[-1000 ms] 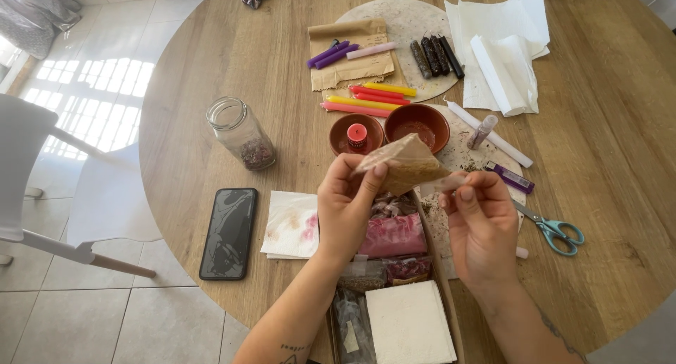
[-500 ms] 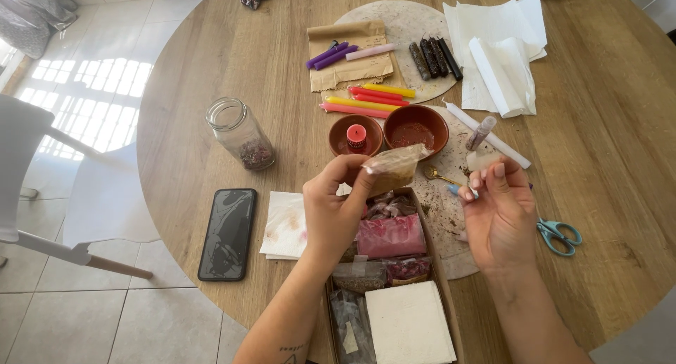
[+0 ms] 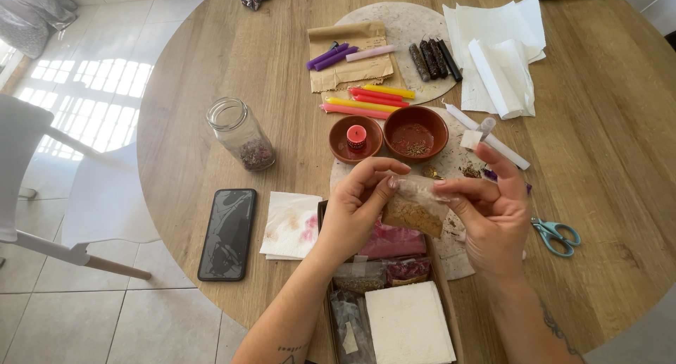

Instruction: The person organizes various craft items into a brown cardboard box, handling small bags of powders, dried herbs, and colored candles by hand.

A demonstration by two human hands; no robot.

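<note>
Head view: left hand [image 3: 359, 209] and right hand [image 3: 493, 216] pinch a small bag [image 3: 415, 208] of tan powder; keep it upright, bowl [image 3: 415, 132] at 12 o'clock.

I see a round wooden table [image 3: 211, 68] with a red clay bowl [image 3: 415, 132] near its middle. Just left of the bowl sits a saucer holding a red candle stub [image 3: 357, 136]. Behind the bowl lie yellow and red tapers [image 3: 366, 100]; farther behind, purple ones [image 3: 327, 55]. A glass jar [image 3: 241, 134] stands well left, a black phone [image 3: 227, 233] nearer left, scissors [image 3: 556, 234] to the right.
</note>
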